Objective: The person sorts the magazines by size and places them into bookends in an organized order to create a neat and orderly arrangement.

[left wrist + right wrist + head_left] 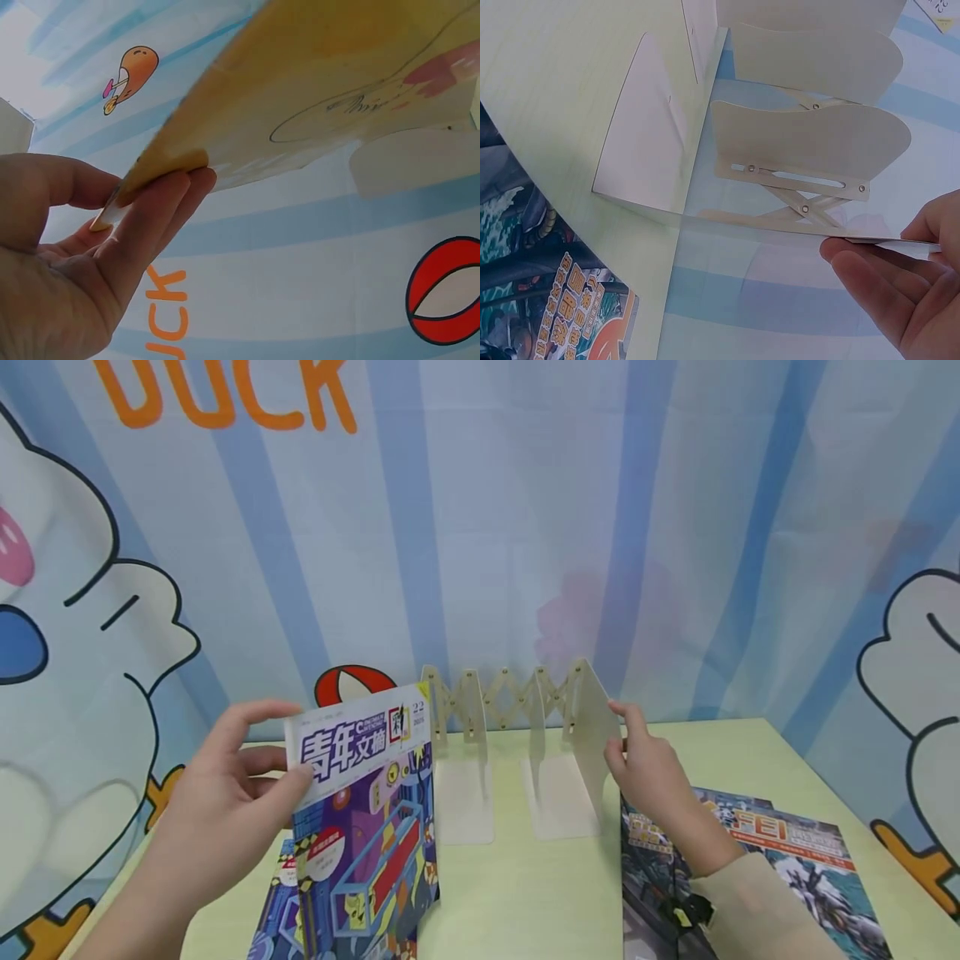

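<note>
My left hand (213, 806) pinches the upper left edge of a magazine (367, 843) with a purple and blue cover. The magazine is held upright, above another with a similar cover (273, 902). In the left wrist view, the thumb and fingers of the left hand (97, 247) grip its edge, and a yellowish side of the magazine (300, 105) shows. At the table's back stands a cream expandable bookend (465, 802) with upright plates joined by a folding lattice. My right hand (660, 777) pinches the edge of its rightmost plate, as the right wrist view of that hand (907, 292) confirms.
Dark-covered magazines (810, 860) lie on the pale green table (540, 902) at the right, partly under my right forearm. A small black object with a cable (693, 910) is by the sleeve. A striped blue curtain (510, 527) with cartoon ducks hangs behind.
</note>
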`<state>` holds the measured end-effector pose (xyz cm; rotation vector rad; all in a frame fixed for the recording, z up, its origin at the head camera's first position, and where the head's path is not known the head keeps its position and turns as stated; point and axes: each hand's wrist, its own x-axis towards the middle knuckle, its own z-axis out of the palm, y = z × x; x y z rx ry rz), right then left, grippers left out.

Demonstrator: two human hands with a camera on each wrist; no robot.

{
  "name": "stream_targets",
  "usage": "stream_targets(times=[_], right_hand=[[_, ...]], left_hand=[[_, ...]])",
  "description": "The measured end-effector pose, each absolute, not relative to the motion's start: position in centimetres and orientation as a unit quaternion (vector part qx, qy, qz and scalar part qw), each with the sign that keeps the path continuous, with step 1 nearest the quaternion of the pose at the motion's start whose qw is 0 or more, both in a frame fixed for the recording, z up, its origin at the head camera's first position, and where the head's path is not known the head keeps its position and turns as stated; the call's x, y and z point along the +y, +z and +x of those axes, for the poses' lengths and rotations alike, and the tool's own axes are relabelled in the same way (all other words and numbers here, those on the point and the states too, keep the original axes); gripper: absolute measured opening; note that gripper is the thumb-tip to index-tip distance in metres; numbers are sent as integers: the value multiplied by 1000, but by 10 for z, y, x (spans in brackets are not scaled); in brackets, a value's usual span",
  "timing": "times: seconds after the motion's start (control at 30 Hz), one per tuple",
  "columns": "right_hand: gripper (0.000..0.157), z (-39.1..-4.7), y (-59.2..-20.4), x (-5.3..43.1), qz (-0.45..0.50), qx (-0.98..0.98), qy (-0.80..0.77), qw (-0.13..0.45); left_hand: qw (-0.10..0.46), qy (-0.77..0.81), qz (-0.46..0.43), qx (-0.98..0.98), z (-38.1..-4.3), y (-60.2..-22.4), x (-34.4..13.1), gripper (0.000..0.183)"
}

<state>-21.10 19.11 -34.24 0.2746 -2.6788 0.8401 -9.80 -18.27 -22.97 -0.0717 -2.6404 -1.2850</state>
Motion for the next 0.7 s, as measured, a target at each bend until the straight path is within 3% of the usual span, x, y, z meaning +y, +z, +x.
stream_targets(times=[0.7], right_hand=[[49,-209,-343,189,90,-939,289,164]], left_hand=[[144,-461,-30,-875,-108,-244,-168,51]])
